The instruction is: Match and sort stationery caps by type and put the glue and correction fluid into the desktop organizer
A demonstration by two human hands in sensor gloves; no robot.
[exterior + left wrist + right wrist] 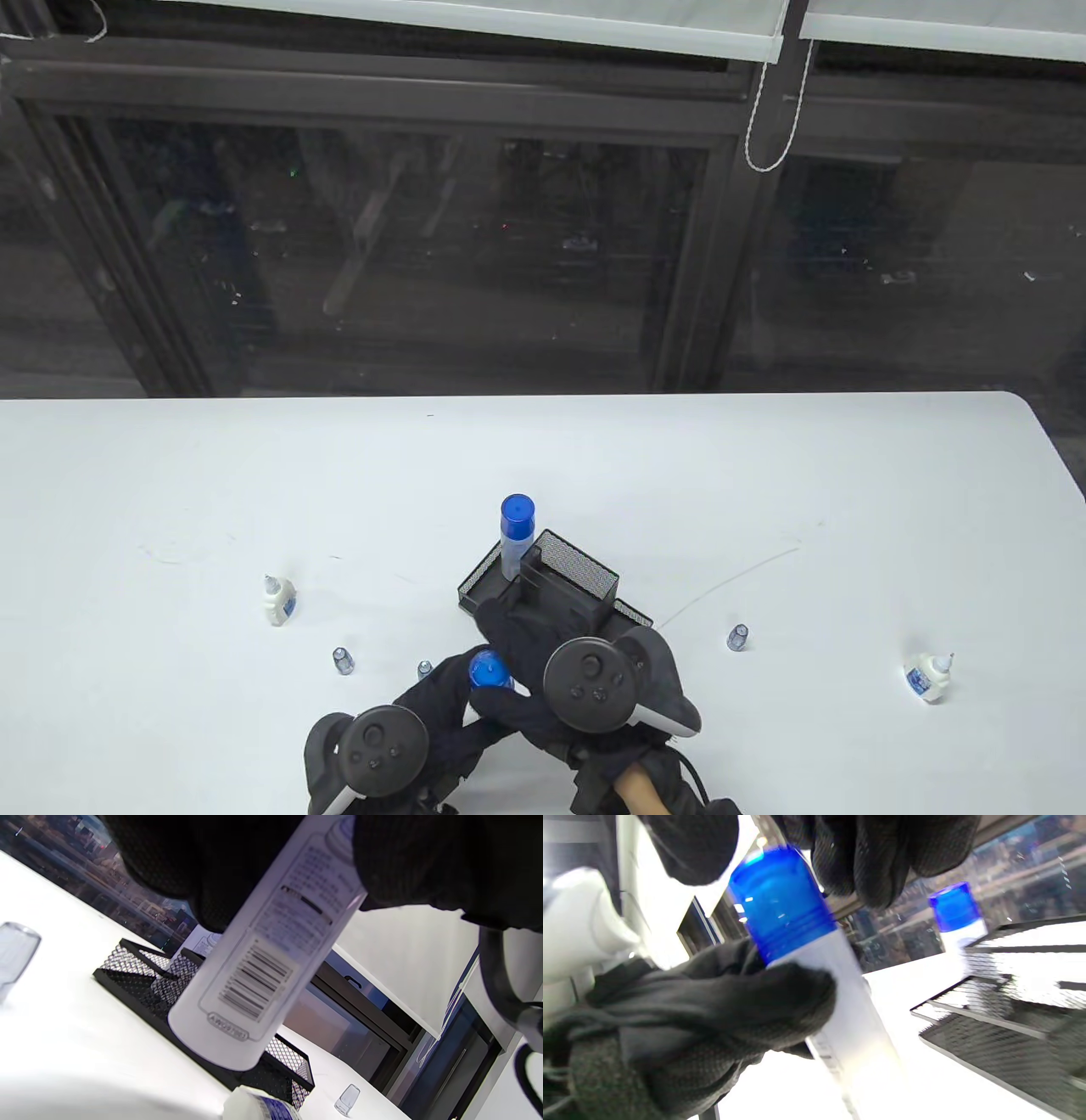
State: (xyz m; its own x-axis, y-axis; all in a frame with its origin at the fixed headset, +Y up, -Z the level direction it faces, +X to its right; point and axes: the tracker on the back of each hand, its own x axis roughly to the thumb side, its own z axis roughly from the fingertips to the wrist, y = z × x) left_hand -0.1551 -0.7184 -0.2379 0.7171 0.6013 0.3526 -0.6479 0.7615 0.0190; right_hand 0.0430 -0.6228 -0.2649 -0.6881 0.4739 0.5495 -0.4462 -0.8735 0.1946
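Note:
Near the table's front edge my left hand (450,688) grips the white body of a glue stick (263,955). Its blue cap (489,672) points up. My right hand (507,649) reaches over it, and its thumb and fingers (874,857) pinch the top of that cap (780,904). Just behind stands the black mesh organizer (585,577), with a second blue-capped glue stick (516,531) upright in its rear left compartment. One uncapped correction fluid bottle (278,600) lies on the left, another (929,677) on the far right.
Small clear caps stand on the white table: one (342,660) to the left of my hands, one (425,670) right beside my left fingers, one (738,637) to the right of the organizer. A dark window runs behind the table's far edge.

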